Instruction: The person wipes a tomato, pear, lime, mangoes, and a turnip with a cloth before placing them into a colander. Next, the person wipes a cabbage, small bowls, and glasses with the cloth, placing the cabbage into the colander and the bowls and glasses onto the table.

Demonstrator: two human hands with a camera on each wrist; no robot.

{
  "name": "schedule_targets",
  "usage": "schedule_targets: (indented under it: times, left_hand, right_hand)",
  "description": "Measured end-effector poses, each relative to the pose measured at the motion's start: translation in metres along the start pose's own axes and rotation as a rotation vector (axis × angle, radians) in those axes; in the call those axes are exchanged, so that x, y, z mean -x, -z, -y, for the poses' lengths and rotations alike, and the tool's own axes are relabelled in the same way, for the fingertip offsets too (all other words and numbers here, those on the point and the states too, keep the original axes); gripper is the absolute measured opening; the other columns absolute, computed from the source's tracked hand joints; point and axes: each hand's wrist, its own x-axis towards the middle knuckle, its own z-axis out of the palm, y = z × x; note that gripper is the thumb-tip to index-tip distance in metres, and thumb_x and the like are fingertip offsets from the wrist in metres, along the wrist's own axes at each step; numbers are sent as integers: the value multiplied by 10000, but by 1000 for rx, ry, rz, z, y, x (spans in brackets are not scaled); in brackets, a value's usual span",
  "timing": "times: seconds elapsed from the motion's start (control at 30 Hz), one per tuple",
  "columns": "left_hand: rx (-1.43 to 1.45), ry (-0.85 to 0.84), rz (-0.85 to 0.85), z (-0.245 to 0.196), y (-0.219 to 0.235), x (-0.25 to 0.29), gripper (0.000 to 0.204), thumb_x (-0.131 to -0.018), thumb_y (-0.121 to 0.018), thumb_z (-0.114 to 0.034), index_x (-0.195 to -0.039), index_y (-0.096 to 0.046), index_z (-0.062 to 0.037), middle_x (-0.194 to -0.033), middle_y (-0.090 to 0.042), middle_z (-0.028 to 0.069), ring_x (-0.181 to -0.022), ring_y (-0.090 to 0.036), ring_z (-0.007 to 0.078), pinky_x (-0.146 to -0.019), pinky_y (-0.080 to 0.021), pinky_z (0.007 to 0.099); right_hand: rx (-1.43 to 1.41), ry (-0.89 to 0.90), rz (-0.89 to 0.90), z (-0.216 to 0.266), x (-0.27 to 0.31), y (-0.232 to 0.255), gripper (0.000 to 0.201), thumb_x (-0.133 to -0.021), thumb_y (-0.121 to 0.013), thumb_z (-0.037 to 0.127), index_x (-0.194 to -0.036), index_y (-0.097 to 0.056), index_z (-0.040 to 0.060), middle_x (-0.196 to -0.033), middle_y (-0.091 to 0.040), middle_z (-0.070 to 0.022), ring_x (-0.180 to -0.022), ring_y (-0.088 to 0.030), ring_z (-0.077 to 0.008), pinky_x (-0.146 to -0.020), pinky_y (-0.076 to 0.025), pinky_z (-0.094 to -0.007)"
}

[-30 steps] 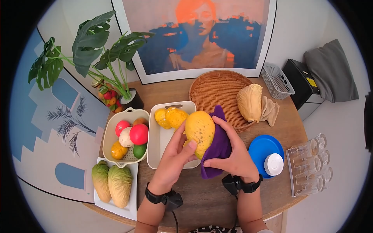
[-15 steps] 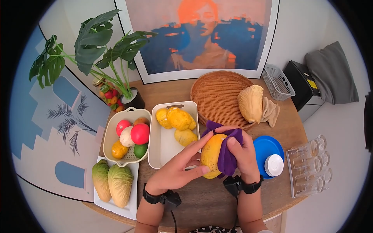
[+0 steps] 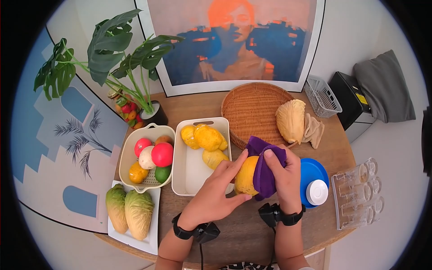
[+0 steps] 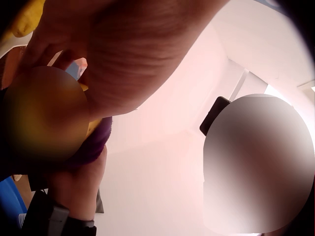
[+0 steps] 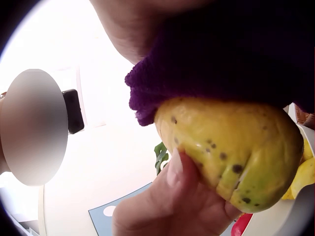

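Observation:
My left hand (image 3: 212,196) holds a yellow papaya (image 3: 245,176), with the thumb at its near end and the fingers along its far side. Dark spots, shallow grooves and a greenish end show on the papaya (image 5: 221,142) in the right wrist view. A purple cloth (image 3: 266,174) is draped over the fruit's right side, where my right hand (image 3: 289,177) grips it, thumb on top, pressing it against the skin. In the left wrist view the papaya is mostly blurred, with the cloth (image 4: 98,145) beside it.
Left of my hands, a white bin (image 3: 192,168) contains several yellow fruits. Beyond it are a colander (image 3: 129,157) of mixed produce and a plate (image 3: 153,216) with two cabbages. A wicker tray (image 3: 252,112) lies behind; a blue plate (image 3: 321,168) and glass mugs (image 3: 360,193) stand right.
The papaya and cloth have come down and to the right, away from over the white bin. The right thumb has moved on top of the cloth, which now wraps the fruit's right side.

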Motion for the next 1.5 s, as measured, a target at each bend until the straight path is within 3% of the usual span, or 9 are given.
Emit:
schedule_targets:
  times: [0.23,0.3,0.53,0.77,0.97,1.07,1.3,1.4,1.5]
  left_hand:
    - [311,31,-48,-3,3,0,869,-791,-738,18,-1524,-286,-92,-1428,-444,124,-1239,-520,219,-1017,-461,345]
    - [645,24,-74,0,3,-1,842,-830,-714,9,-1531,-254,-75,-1402,-451,116,-1211,-533,193,-999,-468,339]
    - [856,84,-148,1,11,-1,755,-870,-676,-26,-1502,-264,6,-1437,-421,144,-1247,-515,212,-1016,-451,344]
    - [958,79,-100,6,9,-3,759,-858,-683,-11,-1495,-271,14,-1445,-414,132,-1266,-499,222,-1027,-447,357]
    - [741,61,49,2,3,0,828,-837,-715,-7,-1523,-255,-54,-1421,-411,115,-1200,-537,202,-934,-522,317]
    - [546,107,101,-1,-1,1,862,-818,-738,-12,-1530,-258,-82,-1389,-433,105,-1191,-546,203,-933,-520,313]
    - [597,92,26,2,-5,-3,853,-828,-731,-14,-1532,-253,-80,-1361,-448,97,-1169,-553,198,-923,-523,309]
    - [728,76,-72,7,-3,-5,814,-858,-696,-7,-1530,-239,-59,-1347,-455,99,-1139,-563,180,-897,-537,296]
    - [774,99,-147,2,0,-6,774,-876,-657,19,-1523,-232,-22,-1344,-465,104,-1147,-562,180,-921,-518,304]
  right_hand:
    - [-168,-6,66,3,-1,4,247,-920,-673,156,-1106,-634,-1,-965,-656,-22,-866,-592,-68,-773,-485,-221]
    - [-184,1,121,4,0,5,318,-904,-688,147,-1177,-617,-1,-1030,-654,-36,-932,-595,-83,-828,-485,-235]
    - [-54,44,440,1,-2,7,980,-655,-892,144,-1478,-369,38,-1389,-452,-121,-1275,-441,-200,-1076,-346,-318]
    - [62,163,437,0,-3,5,1008,-645,-902,181,-1481,-355,44,-1391,-458,-123,-1286,-444,-212,-1080,-350,-330]
    - [-91,84,227,2,0,4,508,-812,-779,217,-1229,-578,7,-1144,-627,-81,-1042,-586,-142,-917,-471,-289]
    - [-91,-57,95,0,-2,7,229,-943,-639,222,-974,-671,-2,-896,-670,-30,-823,-603,-67,-705,-493,-222]
    - [-148,-87,95,-1,-3,7,298,-909,-687,212,-1111,-635,0,-1002,-664,-47,-891,-606,-85,-776,-505,-239]
    - [-24,9,296,-1,-5,6,749,-737,-840,169,-1372,-469,23,-1262,-568,-99,-1147,-543,-163,-1002,-431,-315]
    - [-47,50,363,-4,-5,1,904,-686,-876,179,-1439,-398,35,-1338,-519,-120,-1223,-499,-195,-1053,-389,-332]
